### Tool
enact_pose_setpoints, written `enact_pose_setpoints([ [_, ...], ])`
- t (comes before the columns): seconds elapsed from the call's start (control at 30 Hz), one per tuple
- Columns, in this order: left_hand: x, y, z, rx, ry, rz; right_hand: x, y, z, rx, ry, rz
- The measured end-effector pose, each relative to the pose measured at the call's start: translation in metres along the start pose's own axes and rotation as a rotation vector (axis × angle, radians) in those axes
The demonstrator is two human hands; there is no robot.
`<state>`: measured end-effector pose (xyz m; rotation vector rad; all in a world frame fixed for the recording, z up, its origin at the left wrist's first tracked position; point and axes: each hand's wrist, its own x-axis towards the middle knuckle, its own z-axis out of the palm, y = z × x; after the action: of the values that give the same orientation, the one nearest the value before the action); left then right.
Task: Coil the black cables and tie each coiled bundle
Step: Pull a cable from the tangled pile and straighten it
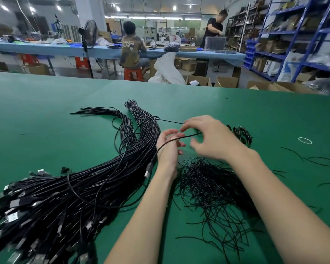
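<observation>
1. On green table (46, 111), centre: both hands up over the work.
2. L hand (169, 147) fingers curled round one black cable (176, 139); its USB plug (148, 169) hangs by the wrist.
3. R hand (211, 138) fingers bent, spread a bit; the cable runs to it, but can't tell if it pinches, blurred.
4. Big cable bundle (84, 187) lies to the left, plugs toward near edge.
5. Loose tie-wire pile (213, 191) under R forearm.
6. Coiled bundle (243, 134) just beyond R hand; white rubber band (305, 140) farther right.
</observation>
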<state>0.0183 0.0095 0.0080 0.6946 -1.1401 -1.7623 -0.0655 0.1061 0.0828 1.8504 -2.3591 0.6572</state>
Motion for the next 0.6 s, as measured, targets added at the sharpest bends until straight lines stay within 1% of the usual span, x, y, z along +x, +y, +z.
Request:
enact_pose_setpoints([
  [0.07,0.000,-0.001,-0.002,-0.034,0.032,-0.011,-0.004,-0.013,0.007,0.112,-0.101,-0.050],
  [0.13,-0.001,-0.001,-0.003,-0.052,0.036,-0.016,-0.004,-0.014,0.010,0.148,-0.128,-0.038],
  [0.2,-0.003,-0.002,-0.004,0.000,0.014,-0.010,-0.007,-0.009,0.007,0.131,-0.069,-0.009],
  [0.27,-0.004,0.000,-0.004,0.027,-0.038,-0.024,-0.014,0.000,0.001,0.138,0.018,0.098],
  [0.37,-0.005,0.006,-0.002,0.023,-0.182,-0.075,-0.037,0.021,-0.015,0.194,0.158,0.311],
  [0.47,-0.009,0.012,0.001,0.069,-0.351,-0.101,-0.071,0.040,-0.037,0.272,0.257,0.459],
  [0.53,-0.013,0.014,0.004,0.089,-0.440,-0.124,-0.089,0.049,-0.047,0.306,0.333,0.504],
  [0.6,-0.019,0.017,0.012,0.136,-0.552,-0.160,-0.096,0.052,-0.051,0.370,0.407,0.490],
])
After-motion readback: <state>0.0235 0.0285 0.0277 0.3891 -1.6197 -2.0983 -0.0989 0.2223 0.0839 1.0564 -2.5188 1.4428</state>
